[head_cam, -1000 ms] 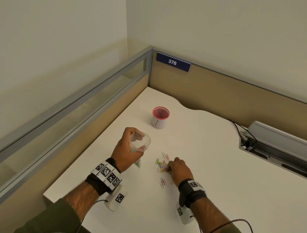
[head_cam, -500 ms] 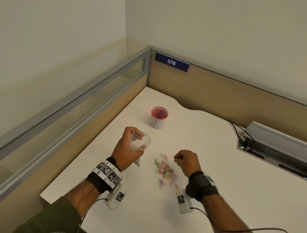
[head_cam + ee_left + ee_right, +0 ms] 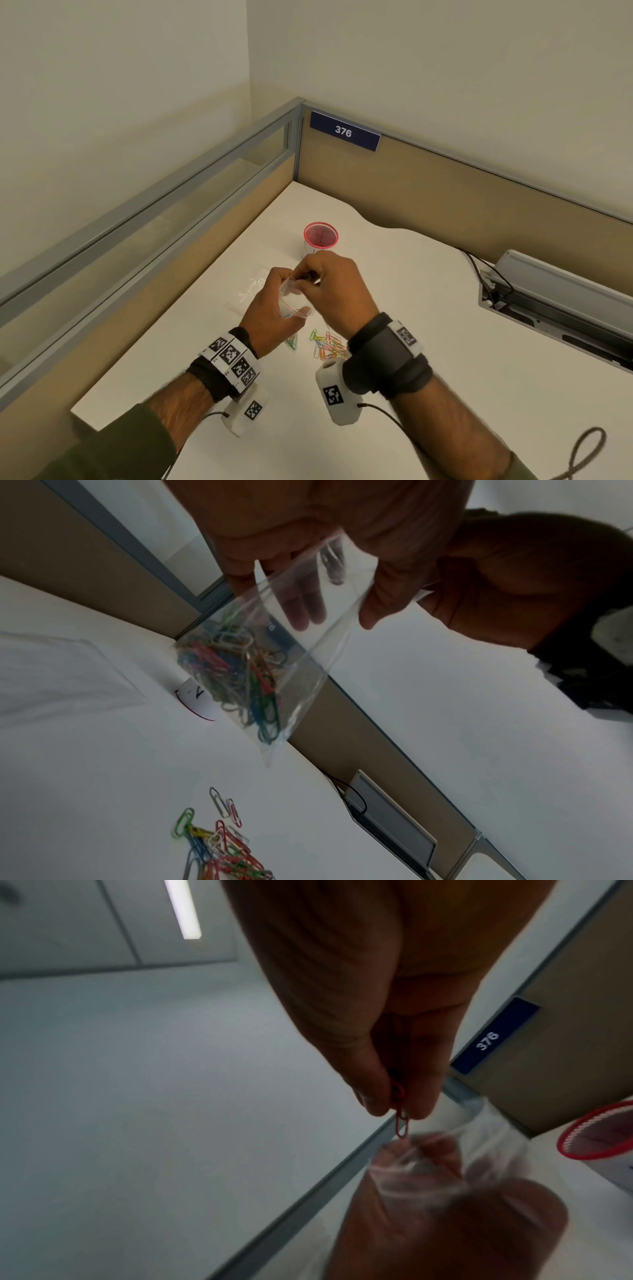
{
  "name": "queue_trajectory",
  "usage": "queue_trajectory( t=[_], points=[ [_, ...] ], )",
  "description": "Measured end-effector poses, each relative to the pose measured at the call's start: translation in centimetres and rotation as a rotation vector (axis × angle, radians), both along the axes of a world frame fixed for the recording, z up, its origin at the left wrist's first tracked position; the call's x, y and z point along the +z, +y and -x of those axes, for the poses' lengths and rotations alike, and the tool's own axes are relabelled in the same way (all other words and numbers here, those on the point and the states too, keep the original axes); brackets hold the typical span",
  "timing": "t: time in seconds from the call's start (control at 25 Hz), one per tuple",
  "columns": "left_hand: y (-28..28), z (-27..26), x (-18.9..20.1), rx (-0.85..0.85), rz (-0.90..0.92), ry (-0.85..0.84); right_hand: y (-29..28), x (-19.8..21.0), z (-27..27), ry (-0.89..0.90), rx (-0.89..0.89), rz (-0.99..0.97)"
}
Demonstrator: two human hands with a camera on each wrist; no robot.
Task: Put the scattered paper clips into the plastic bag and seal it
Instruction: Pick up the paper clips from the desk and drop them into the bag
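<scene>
**Inspector A:** Clear plastic, nearest item first: the plastic bag is held off the surface in the left hand, whose fingers curl round its upper part and keep the mouth spread. A good bundle of paper clips already lies in its bottom corner.

**Inspector B:** Noted. And the right hand?

**Inspector A:** Directly above the bag mouth. Thumb and forefinger pinch a red paper clip, its lower end hanging just over the opening. The wrist view is blurred there, so I cannot say whether the clip touches the bag's rim.

**Inspector B:** What remains on the surface?

**Inspector A:** A loose pile of clips lies just below the hands, mixed colours, partly hidden behind the right wrist. More than a few are left; I judge the collecting past its start but not near done.

**Inspector B:** The seal?

**Inspector A:** Not closed. The mouth stands open, and sealing cannot begin until the pile is cleared.

**Inspector B:** Anything further back?

**Inspector A:** Another clear plastic sheet or bag lies flat beyond the left hand. Behind both hands stands a red-rimmed cup, well apart from the pile. Furthest back, the partition carries a blue plate reading 376.
</scene>
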State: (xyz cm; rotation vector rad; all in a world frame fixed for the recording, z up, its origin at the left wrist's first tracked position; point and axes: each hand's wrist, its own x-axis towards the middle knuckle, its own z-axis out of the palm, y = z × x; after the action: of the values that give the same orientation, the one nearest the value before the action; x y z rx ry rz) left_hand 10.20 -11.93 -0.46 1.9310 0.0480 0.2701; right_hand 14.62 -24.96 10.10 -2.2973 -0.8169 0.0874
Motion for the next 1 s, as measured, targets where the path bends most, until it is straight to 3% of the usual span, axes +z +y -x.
queue_trajectory(
  t=[0.12, 0.24, 0.32, 0.4, 0.52, 0.68, 1.0],
  points=[
    [0.1, -0.2, 0.1, 0.020, -0.013, -0.005, 0.9, -0.4, 0.7, -0.020, -0.001, 0.103],
    [0.7, 0.0, 0.1, 0.010, 0.010, -0.003, -0.5, -0.2, 0.3, -0.078, -0.108, -0.097],
    [1.3, 0.4, 0.1, 0.002, 0.050, -0.011, -2.7, -1.7, -0.8, -0.083, -0.182, -0.125],
    [1.9, 0.8, -0.2, 0.003, 0.084, -0.029, -5.6, -5.5, -2.4, 0.006, -0.252, 0.041],
    [2.6, 1.4, -0.3, 0.021, 0.097, -0.026, -9.6, -12.1, -2.4, 0.277, -0.328, 0.432],
    [3.2, 1.4, -0.2, 0.029, 0.103, -0.030, -11.2, -17.6, 0.9, 0.452, -0.406, 0.596],
    [3.2, 1.4, -0.1, 0.030, 0.095, -0.025, -6.6, -19.7, -1.3, 0.382, -0.481, 0.396]
  ],
)
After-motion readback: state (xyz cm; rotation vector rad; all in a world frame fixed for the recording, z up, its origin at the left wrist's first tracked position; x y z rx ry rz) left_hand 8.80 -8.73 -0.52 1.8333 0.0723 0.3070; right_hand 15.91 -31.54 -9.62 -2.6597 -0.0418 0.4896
